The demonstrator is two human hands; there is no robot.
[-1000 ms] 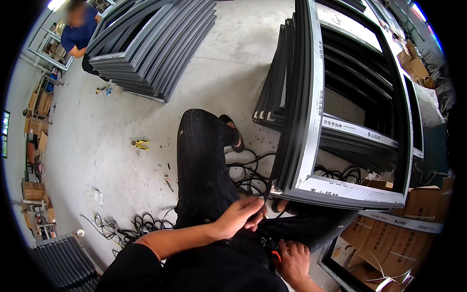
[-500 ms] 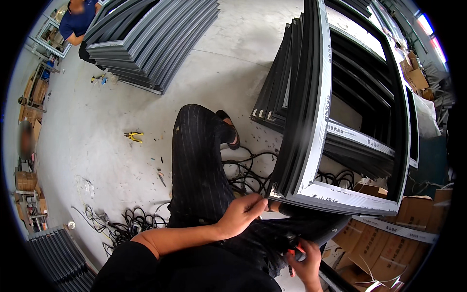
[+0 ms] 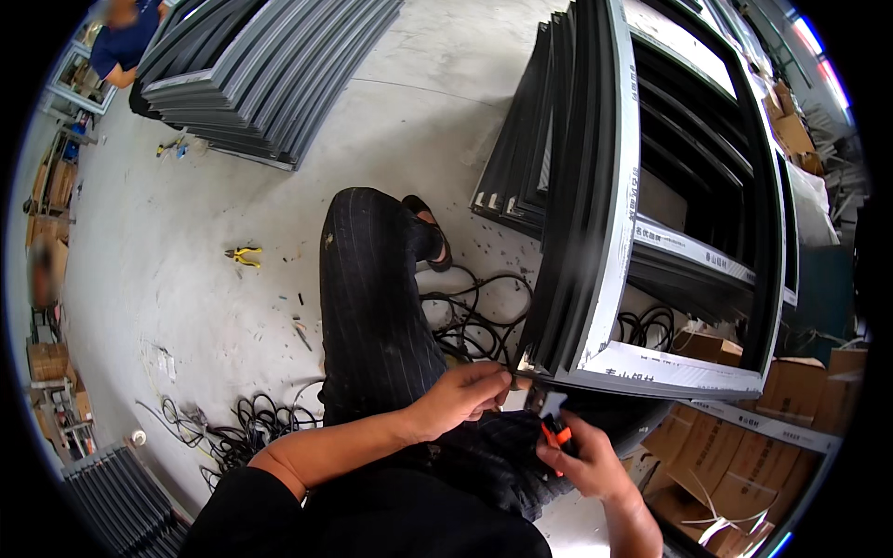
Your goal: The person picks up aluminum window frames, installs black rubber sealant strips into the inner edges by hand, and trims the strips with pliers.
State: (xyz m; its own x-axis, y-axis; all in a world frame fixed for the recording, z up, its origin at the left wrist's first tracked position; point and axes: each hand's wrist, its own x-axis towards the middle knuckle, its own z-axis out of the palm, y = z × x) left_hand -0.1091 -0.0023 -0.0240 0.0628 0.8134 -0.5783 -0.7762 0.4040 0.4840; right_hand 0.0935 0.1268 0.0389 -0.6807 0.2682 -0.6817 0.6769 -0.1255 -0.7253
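My left hand (image 3: 462, 398) is closed, thumb and fingertips pinched at the near left corner of a dark grey window frame (image 3: 693, 379). A thin dark bit seems to show at the fingertips; what it is, I cannot make out. In my right hand (image 3: 588, 458) is a plier-like hand tool (image 3: 555, 430) with red-orange and black handles and a broad, partly blurred metal head. The head points up toward the same corner, just right of my left fingertips, below the frame's lower edge. White printed film covers the frame's face. More dark frames (image 3: 558, 232) stand stacked behind it.
Yellow-handled pliers (image 3: 245, 256) lie on the floor at left. Black cables (image 3: 474, 307) coil beside my leg, with another tangle (image 3: 265, 418) at lower left. Another frame stack (image 3: 270, 102) stands far left near a person (image 3: 126, 42). Cardboard boxes (image 3: 730, 456) sit at lower right.
My right hand has risen from my lap, bringing the plier-like tool up beside the frame corner. My left hand stays at that corner. The view has shifted slightly.
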